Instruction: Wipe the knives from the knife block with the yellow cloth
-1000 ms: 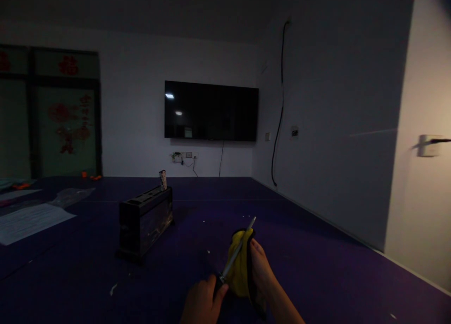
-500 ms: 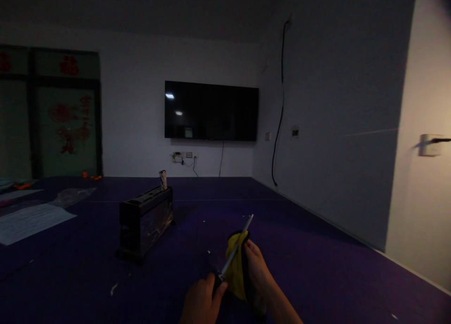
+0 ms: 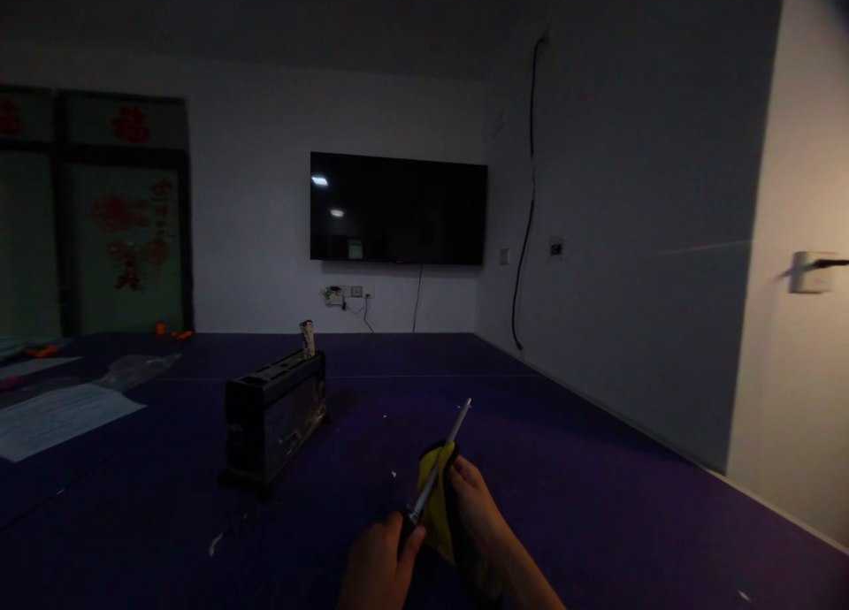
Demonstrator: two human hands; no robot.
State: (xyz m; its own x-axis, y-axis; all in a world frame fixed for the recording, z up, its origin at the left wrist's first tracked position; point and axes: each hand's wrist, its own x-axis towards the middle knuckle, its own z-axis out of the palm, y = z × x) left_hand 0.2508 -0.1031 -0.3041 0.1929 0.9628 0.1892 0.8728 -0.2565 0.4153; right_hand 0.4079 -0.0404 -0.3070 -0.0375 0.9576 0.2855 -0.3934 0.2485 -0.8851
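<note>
Head cam, left hand: my left hand (image 3: 378, 561) is wrapped tight round the dark handle of a thin metal-shafted tool (image 3: 457, 425), thumb along the top
Shaft: slants up and away to the right, lying across the yellow side of a dark-edged cloth (image 3: 438, 523), tip poking out past it
Right hand: my right hand (image 3: 474, 504) has its fingers closed on the cloth's dark edge, pinching it just beside the shaft; the rest of the cloth droops below, too dark to make out well
Block: what looks like a black knife block (image 3: 292, 424) stands upright left of my hands, well apart from them, with a speckled upright piece (image 3: 307, 338) sticking out of its far end
Purple surface: it's all on this purple surface (image 3: 584, 495), with a curly white scrap (image 3: 216, 544) nearer me, plus a printed sheet (image 3: 66, 420) and clear plastic (image 3: 138, 371) over left
Wall: black TV (image 3: 398, 208) up there, sockets (image 3: 356, 291) underneath, pretty dim room tbh
</note>
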